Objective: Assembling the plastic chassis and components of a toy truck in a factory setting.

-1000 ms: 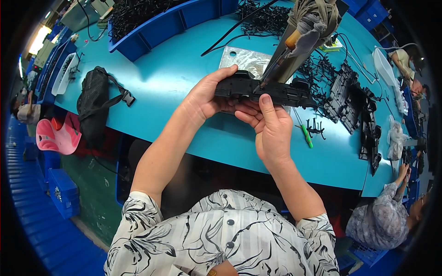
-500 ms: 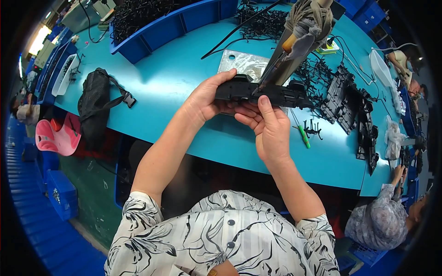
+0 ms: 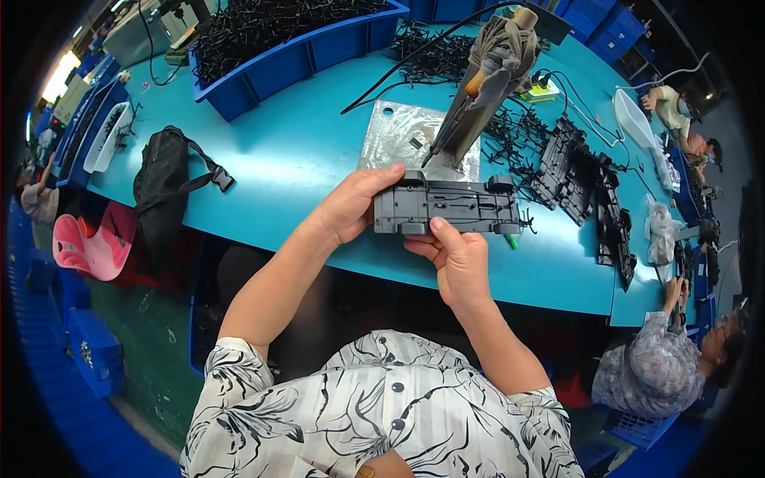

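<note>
Both hands hold a dark grey plastic toy-car chassis (image 3: 450, 206) flat above the near edge of the teal table (image 3: 295, 159). My left hand (image 3: 351, 207) grips its left end, fingers over the top edge. My right hand (image 3: 454, 259) supports it from below, thumb pressed on the near edge. Small black wheels sit at the chassis corners. Just behind it stands a tilted tool wrapped in grey cloth (image 3: 486, 76) on a shiny metal plate (image 3: 398, 135).
Stacks of dark chassis parts (image 3: 590, 183) lie to the right. A blue bin of black parts (image 3: 279, 40) is at the back. A black bag (image 3: 163, 191) rests on the left edge, a pink seat (image 3: 92, 247) below it. Another person (image 3: 669, 366) sits at lower right.
The chassis has been turned so its flat grey underside faces up, and both hands have shifted slightly along it.
</note>
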The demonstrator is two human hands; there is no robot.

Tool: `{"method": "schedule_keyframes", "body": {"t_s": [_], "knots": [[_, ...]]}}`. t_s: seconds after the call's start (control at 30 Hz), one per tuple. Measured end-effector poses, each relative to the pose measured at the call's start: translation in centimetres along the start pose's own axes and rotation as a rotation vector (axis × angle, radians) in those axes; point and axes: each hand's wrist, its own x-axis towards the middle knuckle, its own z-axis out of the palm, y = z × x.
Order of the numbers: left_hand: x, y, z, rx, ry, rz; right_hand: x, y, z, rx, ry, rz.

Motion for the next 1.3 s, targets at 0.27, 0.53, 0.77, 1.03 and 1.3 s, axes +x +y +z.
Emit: {"method": "schedule_keyframes", "body": {"t_s": [0.27,0.53,0.77,1.03,1.3], "knots": [[-1.4,-1.1,0.9,0.14,-0.11,0.006,-2.0,-2.0,-2.9,-0.823,0.143,-0.672],[-1.4,-2.5,1.5,-0.159,-0.311,-0.085,-2.8,-2.5,-5.3,-1.265,-0.071,-1.058],[-2.5,-3.4,3.4,0.055,-0.2,-0.014,-4.4,-2.7,-5.9,-1.232,-0.078,-1.018],[-5.5,-5.2,5.2,0.036,-0.21,-0.008,-6.6,-2.6,-5.9,-0.715,0.229,-0.714],[-7.7,-7.8,5.2,0.055,-0.186,-0.058,-8.1,-1.5,-5.2,-0.23,0.075,-0.138]]}}
